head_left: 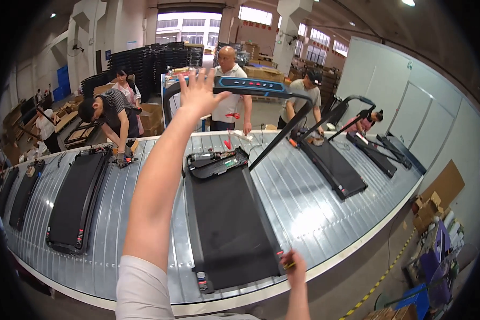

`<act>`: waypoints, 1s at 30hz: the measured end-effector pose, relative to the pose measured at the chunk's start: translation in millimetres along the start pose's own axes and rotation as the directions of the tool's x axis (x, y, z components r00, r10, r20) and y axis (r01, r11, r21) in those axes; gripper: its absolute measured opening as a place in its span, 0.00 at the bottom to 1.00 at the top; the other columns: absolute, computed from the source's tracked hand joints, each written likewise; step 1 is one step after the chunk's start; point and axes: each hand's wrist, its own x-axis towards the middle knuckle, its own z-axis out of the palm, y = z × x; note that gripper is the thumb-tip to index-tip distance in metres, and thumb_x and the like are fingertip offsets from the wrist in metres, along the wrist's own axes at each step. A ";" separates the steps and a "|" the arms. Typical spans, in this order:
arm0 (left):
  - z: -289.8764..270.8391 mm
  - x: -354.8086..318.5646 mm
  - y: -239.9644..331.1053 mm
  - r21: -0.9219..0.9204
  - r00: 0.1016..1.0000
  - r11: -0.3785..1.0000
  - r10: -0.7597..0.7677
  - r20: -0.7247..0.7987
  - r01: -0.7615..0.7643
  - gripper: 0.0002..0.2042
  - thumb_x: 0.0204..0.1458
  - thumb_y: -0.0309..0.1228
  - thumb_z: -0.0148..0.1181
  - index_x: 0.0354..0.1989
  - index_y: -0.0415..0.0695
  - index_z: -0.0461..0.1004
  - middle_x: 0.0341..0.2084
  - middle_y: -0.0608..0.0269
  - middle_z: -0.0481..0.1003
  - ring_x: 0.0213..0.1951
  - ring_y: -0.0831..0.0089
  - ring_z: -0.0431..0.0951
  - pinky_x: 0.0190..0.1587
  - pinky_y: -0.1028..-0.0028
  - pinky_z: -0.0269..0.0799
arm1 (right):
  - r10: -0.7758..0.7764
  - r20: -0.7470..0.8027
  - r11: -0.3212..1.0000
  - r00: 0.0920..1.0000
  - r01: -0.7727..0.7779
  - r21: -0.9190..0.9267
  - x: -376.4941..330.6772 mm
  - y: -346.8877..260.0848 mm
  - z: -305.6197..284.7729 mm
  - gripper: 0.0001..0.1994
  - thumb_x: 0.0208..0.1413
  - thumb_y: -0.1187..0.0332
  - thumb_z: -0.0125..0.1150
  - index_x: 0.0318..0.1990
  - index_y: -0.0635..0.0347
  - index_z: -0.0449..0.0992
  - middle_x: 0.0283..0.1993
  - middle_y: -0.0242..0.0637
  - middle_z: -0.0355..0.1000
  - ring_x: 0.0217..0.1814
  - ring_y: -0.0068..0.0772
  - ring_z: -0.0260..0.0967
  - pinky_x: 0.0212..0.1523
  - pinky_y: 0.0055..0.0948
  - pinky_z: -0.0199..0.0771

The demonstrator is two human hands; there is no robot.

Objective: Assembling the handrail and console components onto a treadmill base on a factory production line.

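Observation:
A treadmill [229, 224] with a black belt lies in front of me on a ribbed metal conveyor table. Its motor bay [216, 161] is uncovered at the far end, showing a motor, wires and a green board. From there rises a black frame [277, 144] with a blue-edged console [250, 84]. My left hand [197, 97] is stretched far out at the console's left end, fingers spread; whether it touches the frame I cannot tell. Beside the treadmill's near right corner, my right hand [295, 266] is closed on a small dark and yellow object, partly hidden by the fingers.
More treadmills [76, 200] [330, 162] lie along the conveyor table [298, 218] on both sides. Co-workers stand across it, one in a white shirt [232, 72] opposite me. A red-handled tool [228, 144] lies beyond the motor bay. Boxes [429, 210] and a purple item [436, 256] are on the right.

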 end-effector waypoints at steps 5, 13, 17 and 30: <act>8.1 19.2 14.2 0.168 0.993 0.981 -0.088 -0.078 0.100 0.39 0.56 0.58 0.45 0.70 0.47 0.47 0.69 0.57 0.48 0.70 0.59 0.45 0.67 0.47 0.37 | 0.424 -0.195 0.838 0.885 -0.464 -0.287 -31.5 97.8 -108.5 0.21 0.55 0.59 0.60 0.51 0.64 0.72 0.36 0.37 0.77 0.29 0.26 0.73 0.35 0.25 0.73; -30.6 -12.0 50.2 -0.107 0.931 0.937 0.309 -0.194 -0.333 0.25 0.47 0.34 0.64 0.55 0.47 0.67 0.47 0.58 0.74 0.50 0.58 0.75 0.49 0.63 0.72 | 0.534 -0.143 0.539 0.833 -0.466 -0.702 -76.6 79.3 -175.2 0.19 0.58 0.59 0.54 0.50 0.63 0.74 0.46 0.43 0.74 0.49 0.39 0.67 0.52 0.39 0.66; -17.1 1.8 82.2 0.020 0.915 0.937 0.345 -0.210 -0.349 0.23 0.47 0.41 0.65 0.52 0.49 0.71 0.42 0.56 0.75 0.46 0.56 0.76 0.46 0.61 0.73 | 0.600 -0.157 0.568 0.785 -0.556 -0.607 -59.8 80.1 -198.4 0.19 0.56 0.61 0.56 0.52 0.63 0.73 0.45 0.44 0.73 0.44 0.38 0.69 0.42 0.35 0.69; -5.4 27.7 34.7 -0.071 0.830 0.848 0.492 -0.262 -0.525 0.25 0.44 0.29 0.64 0.54 0.50 0.70 0.46 0.61 0.76 0.46 0.59 0.77 0.46 0.64 0.74 | 0.500 -0.154 0.645 0.852 -0.486 -0.590 -68.3 147.6 -173.2 0.20 0.50 0.66 0.56 0.47 0.72 0.74 0.36 0.44 0.75 0.39 0.35 0.72 0.40 0.33 0.72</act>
